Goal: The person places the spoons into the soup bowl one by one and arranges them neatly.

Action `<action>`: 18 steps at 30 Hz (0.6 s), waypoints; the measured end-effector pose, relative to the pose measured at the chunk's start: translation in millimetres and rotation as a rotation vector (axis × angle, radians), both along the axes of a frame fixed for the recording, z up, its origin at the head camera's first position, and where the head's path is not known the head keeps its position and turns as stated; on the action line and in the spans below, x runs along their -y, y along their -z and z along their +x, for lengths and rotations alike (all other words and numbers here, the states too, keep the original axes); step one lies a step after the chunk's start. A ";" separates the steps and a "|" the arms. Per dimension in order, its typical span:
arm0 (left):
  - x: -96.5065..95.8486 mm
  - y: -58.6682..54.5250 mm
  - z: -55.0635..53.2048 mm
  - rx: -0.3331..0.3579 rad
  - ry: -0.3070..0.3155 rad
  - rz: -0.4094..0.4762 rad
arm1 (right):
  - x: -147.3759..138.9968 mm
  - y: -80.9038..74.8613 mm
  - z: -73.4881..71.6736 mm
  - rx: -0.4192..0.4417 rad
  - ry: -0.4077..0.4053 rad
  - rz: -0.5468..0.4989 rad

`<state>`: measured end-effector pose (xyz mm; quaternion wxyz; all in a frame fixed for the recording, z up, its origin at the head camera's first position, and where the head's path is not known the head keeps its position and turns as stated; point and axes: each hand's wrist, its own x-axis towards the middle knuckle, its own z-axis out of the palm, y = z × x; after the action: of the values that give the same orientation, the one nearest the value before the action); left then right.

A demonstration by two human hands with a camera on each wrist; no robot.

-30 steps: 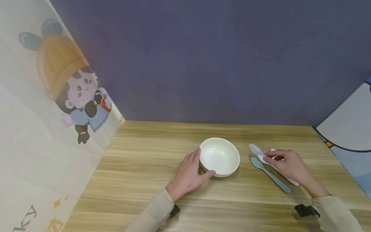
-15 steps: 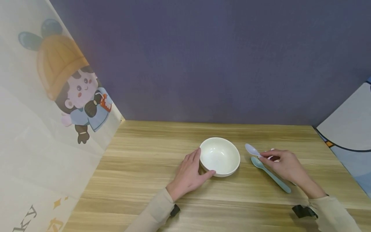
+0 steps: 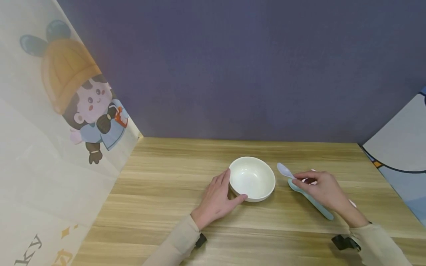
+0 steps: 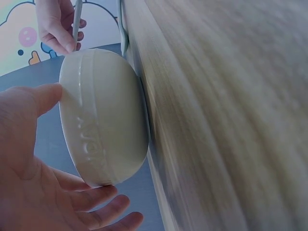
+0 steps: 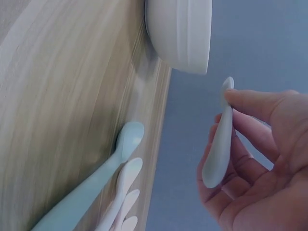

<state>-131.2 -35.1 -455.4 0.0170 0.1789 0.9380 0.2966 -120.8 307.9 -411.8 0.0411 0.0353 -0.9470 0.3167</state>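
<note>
A white bowl (image 3: 252, 181) stands upright on the wooden table. Along its near left side my left hand (image 3: 216, 203) holds it, thumb at the rim and fingers against the wall, as the left wrist view also shows. To the right of the bowl, my right hand (image 3: 324, 190) pinches a pale lilac spoon (image 3: 284, 170) between thumb and fingers. This spoon (image 5: 219, 154) is raised off the table, its bowl end pointing towards the white bowl. Beneath the right hand lies a light teal spoon (image 3: 314, 203), beside paler spoons mostly hidden by the hand.
In the right wrist view, several pale spoons (image 5: 122, 185) lie in a row beside the teal one. A dark blue panel (image 3: 213, 74) rises behind the table (image 3: 173, 166). Printed panels (image 3: 66, 111) stand at left and right.
My right hand has moved left with the lilac spoon, away from the pale spoons and closer to the bowl. The left hand and the bowl have stayed in place.
</note>
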 end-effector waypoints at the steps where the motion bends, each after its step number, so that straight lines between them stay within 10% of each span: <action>1: 0.2 -0.1 -0.1 0.000 0.001 0.000 | 0.9 0.2 -0.1 0.002 -0.003 -0.002; 18: 1.2 -0.5 0.0 -0.006 0.009 -0.010 | 16.4 8.1 -1.0 -0.125 -0.058 -0.043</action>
<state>-131.2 -36.3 -455.0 0.0163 0.1840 0.9387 0.2911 -121.8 291.5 -419.9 0.0916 0.0812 -0.9342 0.3351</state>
